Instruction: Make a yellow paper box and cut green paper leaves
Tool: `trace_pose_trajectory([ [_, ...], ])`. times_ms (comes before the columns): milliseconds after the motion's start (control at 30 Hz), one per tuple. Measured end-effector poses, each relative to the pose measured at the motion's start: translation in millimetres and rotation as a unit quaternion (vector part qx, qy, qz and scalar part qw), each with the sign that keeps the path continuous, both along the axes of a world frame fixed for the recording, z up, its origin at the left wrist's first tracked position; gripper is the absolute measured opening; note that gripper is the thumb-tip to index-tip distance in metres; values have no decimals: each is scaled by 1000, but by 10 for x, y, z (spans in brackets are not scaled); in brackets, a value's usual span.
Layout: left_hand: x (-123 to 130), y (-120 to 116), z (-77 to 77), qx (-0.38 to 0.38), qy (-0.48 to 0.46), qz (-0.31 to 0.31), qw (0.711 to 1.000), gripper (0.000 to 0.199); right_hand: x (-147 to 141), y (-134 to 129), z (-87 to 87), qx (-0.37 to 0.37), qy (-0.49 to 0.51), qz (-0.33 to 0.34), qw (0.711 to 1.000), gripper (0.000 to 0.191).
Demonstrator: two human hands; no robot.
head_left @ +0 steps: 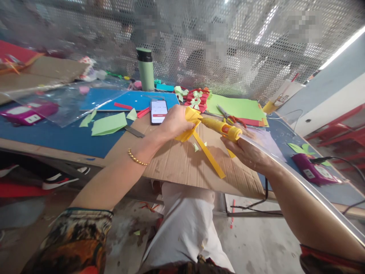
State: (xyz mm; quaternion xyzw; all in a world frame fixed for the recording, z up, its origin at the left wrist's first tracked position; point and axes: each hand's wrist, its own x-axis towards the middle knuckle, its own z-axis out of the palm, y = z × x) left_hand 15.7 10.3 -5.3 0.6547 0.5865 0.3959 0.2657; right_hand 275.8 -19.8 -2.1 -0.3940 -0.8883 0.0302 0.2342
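We see the surface [51,133], blue, with a cardboard sheet [182,160] laid over its near edge, likely as a guard against glue drips. On the sheet lie a phone [158,111] face up and paper offcuts. Further back sit a green paper stack [236,106] with scissors [228,114] on it, a green flask [146,68] standing upright, and a red-green bow pile [196,99].

Our left hand [173,121] is raised above the cardboard, fingers closed around a yellow paper piece [189,125], pinching its folded bundle so the end faces the nozzle. A loose strip [208,156] hangs off it, long axis running down and to the right toward the sheet's near edge.

Our right hand [248,152] lies palm up beneath the glue gun [222,128], fingers curled on the grip; exact hold partly hidden. The gun's long axis runs roughly level, nozzle pointing left and slightly away, tip touching or just beside the paper. The cord runs back along the right forearm.
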Motion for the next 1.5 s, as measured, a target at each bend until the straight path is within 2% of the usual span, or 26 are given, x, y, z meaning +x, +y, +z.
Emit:
trace_pose_trajectory([
  [300, -10, -6, -6, 9, -9, -1, 1000, 19, 4, -14, 67, 7, -4, -16, 1000, 24],
  [600, -22, 4, -25, 17, -14, 1, 1000, 19, 30, 25, -7, -24, 4, -10, 1000, 23],
  [800, -19, -16, -6, 15, -8, -5, 1000, 18, 24, 1, 40, 8, -3, -31, 999, 23],
  [1033, -24, -16, -20, 17, -11, -18, 1000, 17, 49, 52, -53, 11, 1, -5, 1000, 17],
  [1267, -25, 8, -30, 17, -11, -14, 1000, 17, 44, 23, 25, -5, -14, -18, 1000, 26],
  [1400, -39, 18, -39, 21, -30, -9, 999, 19, 201, 59, -14, 47, 11, -38, 998, 22],
  [1500, -47, 22, -18, 23, -25, 9, 999, 19, 507, 134, -99, 62, 14, -112, 992, 20],
])
